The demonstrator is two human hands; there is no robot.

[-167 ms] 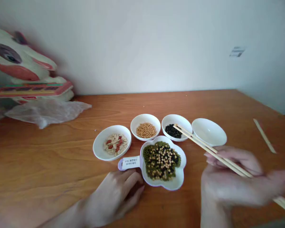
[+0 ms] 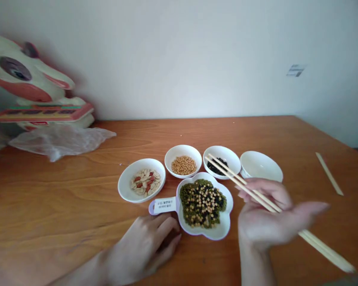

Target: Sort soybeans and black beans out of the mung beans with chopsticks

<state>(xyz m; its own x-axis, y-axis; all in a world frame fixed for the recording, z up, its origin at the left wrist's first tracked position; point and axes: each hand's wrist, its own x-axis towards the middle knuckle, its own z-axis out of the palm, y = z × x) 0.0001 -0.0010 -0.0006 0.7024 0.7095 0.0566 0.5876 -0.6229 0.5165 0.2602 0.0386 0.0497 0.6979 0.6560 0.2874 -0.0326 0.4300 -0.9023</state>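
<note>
My right hand point(image 2: 271, 220) holds a pair of wooden chopsticks point(image 2: 250, 190); their tips hang over the small bowl of black seeds point(image 2: 222, 161). My left hand point(image 2: 143, 248) rests on the table, fingers loosely curled, touching the near left edge of a flower-shaped white dish point(image 2: 217, 232) filled with mixed green, yellow and black beans. Behind that dish stand a bowl of yellow beans point(image 2: 183, 161), a bowl of pale seeds and red bits point(image 2: 141, 184), and a white bowl with nothing in it point(image 2: 261, 167).
A white label tab point(image 2: 164, 205) sticks out of the flower dish on the left. A chopstick sleeve point(image 2: 329, 173) lies at the right. A painted mask point(image 2: 30, 91) and a crumpled clear plastic bag point(image 2: 59, 139) sit at the back left on the wooden table point(image 2: 62, 190).
My right hand moved left with the chopsticks, and their tips shifted further left over the black-seed bowl. The left hand stayed put.
</note>
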